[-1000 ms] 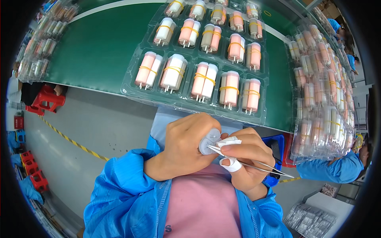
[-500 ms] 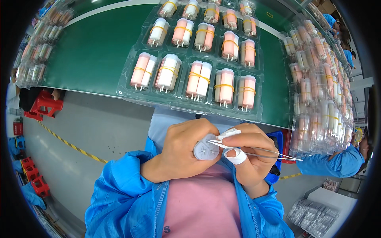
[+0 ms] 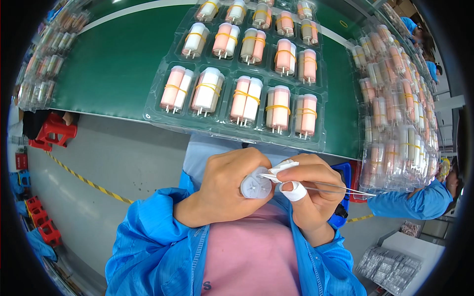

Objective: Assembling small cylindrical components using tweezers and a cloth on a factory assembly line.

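My left hand is closed around a cluster of tubes, whose round translucent caps face up beside my thumb and fingers; the rest is hidden in my grip. Metal tweezers are pinched in my right hand, their tips over the caps and their joined end pointing right. White tape is wrapped round my right thumb, and more white material covers a fingertip. Beyond my hands, a clear plastic tray holds pink, white and grey tube bundles bound with yellow rubber bands.
The tray rests on a green work surface. Stacked trays of similar bundles stand at the right, with others at the far left. A person's blue sleeve shows at the right, and red stools stand on the floor at left.
The tweezers' arms have come closer together, and their tips have shifted slightly at the caps. Both hands stay nearly in place.
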Motion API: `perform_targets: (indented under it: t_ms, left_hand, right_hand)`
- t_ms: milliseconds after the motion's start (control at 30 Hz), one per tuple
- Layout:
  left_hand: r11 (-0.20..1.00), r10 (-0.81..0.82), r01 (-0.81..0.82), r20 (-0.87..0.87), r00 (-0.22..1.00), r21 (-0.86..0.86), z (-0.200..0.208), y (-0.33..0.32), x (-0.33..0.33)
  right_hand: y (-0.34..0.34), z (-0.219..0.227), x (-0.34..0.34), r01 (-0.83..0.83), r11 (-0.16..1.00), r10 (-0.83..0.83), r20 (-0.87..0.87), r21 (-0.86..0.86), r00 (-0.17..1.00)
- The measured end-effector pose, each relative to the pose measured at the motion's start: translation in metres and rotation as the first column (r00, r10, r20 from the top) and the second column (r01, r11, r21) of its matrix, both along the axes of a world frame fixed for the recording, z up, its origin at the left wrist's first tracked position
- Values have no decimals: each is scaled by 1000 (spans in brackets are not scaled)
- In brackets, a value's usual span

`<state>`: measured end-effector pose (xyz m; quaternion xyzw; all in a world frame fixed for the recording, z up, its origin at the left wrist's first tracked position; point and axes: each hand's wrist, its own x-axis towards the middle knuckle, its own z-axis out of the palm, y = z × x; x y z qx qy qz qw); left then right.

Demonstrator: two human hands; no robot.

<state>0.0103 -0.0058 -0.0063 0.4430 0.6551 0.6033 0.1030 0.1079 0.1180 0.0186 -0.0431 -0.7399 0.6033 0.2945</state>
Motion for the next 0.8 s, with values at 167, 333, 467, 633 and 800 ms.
perform_targets:
  t_ms: [167,333,467,633,800]
  left_hand:
    - [1000,13,-14,-11,1000,-12,0,0,0]
    - [999,33,-34,-46,998,-21,-1,0,0]
    - [999,42,-44,-92,995,-18,-1,1,0]
    - [993,74,-98,-301,951,-66,-3,3,-2]
    - [996,62,-78,-245,967,-53,-4,6,-3]
  right_hand:
    - [1,2,-1,-4,998,3,15,63,1000]
    - [2,6,-5,-6,981,3,15,196,1000]
    - [3,8,-4,-14,981,7,39,194,999]
    - [5,13,-4,-29,963,14,55,268,998]
    - [7,17,-4,-41,932,2,110,361,994]
